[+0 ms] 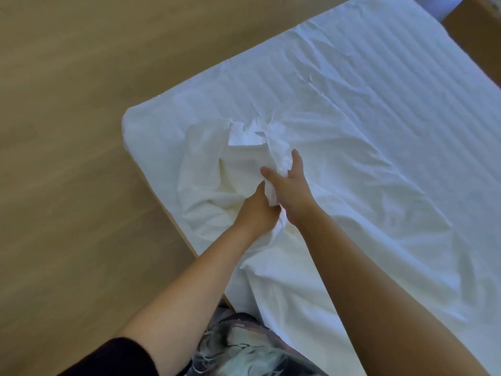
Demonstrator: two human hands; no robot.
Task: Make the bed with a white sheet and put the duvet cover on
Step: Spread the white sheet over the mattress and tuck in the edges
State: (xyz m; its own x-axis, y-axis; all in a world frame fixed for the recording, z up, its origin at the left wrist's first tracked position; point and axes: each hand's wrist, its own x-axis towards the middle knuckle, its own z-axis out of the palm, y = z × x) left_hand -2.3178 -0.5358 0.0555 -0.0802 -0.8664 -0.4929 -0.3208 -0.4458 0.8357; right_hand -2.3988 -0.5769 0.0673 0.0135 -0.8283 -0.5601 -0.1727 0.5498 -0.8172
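Reaching forward from the bottom of the view, two bare forearms meet over a bed. Nearest the camera, a dark sleeve (pixel 113 356) covers the left upper arm. Between the arms lies a patterned cloth (pixel 238 348) in grey, black and white, against the near end of the bed.

The left hand (pixel 257 210) and right hand (pixel 291 191) sit touching, side by side. Both are clenched on the same twisted ridge of the white sheet (pixel 366 131), which pokes up between them. The left fingers are curled under and hidden. The right thumb and forefinger pinch the upper end of the ridge.

Left of the hands, a creamier, crumpled mound of fabric (pixel 206 185) lies on the near left corner of the bed. Whether it is part of the sheet or a separate piece cannot be told. Just beyond the hands, a brighter white flap (pixel 244 135) stands out among the folds. It is too blurred to tell if it carries any print.

The sheet is faintly striped and spreads over the whole mattress, wrinkled near the hands and smoother farther away. A thin wooden bed edge (pixel 176 222) shows under the mattress on the left side.

A tan wood-look floor (pixel 67 131) fills the left half of the view. At the far top right corner, beyond the bed, a pale rounded shape (pixel 444 6) and a brown surface (pixel 477 25) are cropped.
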